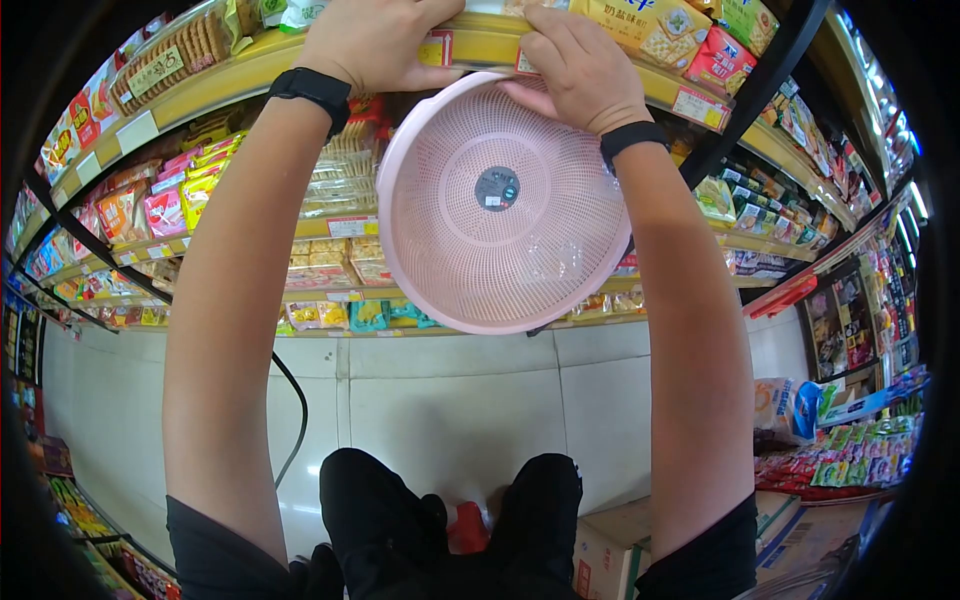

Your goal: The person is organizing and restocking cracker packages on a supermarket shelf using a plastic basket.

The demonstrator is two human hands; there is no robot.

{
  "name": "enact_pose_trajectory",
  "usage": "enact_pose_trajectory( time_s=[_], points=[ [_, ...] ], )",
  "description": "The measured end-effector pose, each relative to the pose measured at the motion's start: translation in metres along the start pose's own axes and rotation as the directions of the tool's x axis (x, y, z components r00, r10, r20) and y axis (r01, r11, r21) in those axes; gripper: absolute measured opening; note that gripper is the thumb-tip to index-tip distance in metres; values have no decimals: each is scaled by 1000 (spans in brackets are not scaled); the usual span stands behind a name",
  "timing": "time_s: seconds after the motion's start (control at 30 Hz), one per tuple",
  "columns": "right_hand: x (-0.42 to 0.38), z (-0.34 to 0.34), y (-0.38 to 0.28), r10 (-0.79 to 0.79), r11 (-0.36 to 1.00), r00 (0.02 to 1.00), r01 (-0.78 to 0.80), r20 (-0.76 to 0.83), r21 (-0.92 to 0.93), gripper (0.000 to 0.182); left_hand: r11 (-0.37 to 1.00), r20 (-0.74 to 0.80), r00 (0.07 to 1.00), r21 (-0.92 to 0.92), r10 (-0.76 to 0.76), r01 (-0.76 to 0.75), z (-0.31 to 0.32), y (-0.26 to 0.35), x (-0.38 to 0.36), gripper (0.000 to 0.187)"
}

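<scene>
Shop aisle, yellow snack shelves (pixel 330 228). Round pink perforated plastic basket (pixel 497 205), tilted against the shelf edge, judged light, stiff; left hand (pixel 372 42) and right hand (pixel 582 72) clamp its upper rim, apart.

I count two hands, the left hand (pixel 372 42) and the right hand (pixel 580 70), and each wrist has one black band, so two bands. Under the hands I see one pink basket (pixel 500 210) with one round sticker (pixel 497 188).

A black wristband (pixel 315 88) is worn on each wrist; short black sleeves (pixel 215 555) and black trousers (pixel 385 520) are seen.
</scene>
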State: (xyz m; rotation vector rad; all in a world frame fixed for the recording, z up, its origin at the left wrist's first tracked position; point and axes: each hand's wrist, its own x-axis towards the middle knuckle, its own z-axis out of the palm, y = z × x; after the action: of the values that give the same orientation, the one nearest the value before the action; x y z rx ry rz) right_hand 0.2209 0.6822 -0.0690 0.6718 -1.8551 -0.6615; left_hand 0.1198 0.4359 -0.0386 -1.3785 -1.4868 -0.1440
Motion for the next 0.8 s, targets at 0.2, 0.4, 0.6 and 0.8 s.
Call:
enact_pose_trajectory(
  time_s=[0.2,0.4,0.6,0.8],
  points=[
    [-1,2,-1,12,1000,1000,-12,-11,9,51,1000,5,1000,3,-2,2,0,0,0,51],
    [-2,0,-1,14,1000,1000,-14,-6,4,51,1000,7,1000,2,-8,8,0,1,-1,51],
    [-3,1,-1,15,1000,1000,-15,-20,0,51,1000,3,1000,-7,-2,2,1,1,-1,51],
    [-2,0,-2,25,1000,1000,-25,-13,9,51,1000,12,1000,-10,-1,1,1,0,-1,51]
  ],
)
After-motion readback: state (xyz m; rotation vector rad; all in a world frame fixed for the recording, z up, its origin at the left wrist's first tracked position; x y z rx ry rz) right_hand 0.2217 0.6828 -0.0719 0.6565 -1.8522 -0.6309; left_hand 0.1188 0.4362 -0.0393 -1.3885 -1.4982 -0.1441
